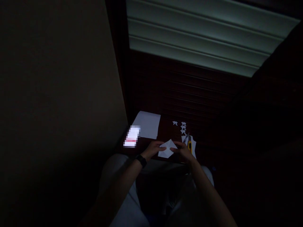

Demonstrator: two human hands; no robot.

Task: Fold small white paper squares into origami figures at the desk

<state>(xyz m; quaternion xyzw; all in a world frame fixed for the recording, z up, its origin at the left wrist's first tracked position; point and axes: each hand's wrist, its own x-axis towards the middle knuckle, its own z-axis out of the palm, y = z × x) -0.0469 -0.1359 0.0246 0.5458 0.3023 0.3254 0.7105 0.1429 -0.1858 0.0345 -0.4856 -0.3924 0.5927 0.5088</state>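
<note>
A creased sheet of white paper is held up between my two hands over the near edge of a dark table. My left hand, with a black watch on its wrist, grips the paper's left side, thumb on top and fingers behind. On the opposite side my right hand pinches it the same way, its thumb near the middle of the sheet. Just beyond my right hand lies a yellow utility knife on some white paper, beside what looks like a scissor blade.
Several small folded paper shapes lie at the table's back right. A larger white sheet rests at the back left, with a lit, blurred-out phone-like screen by its corner. A wall rises on the left; slatted panels stand ahead. The room is dark.
</note>
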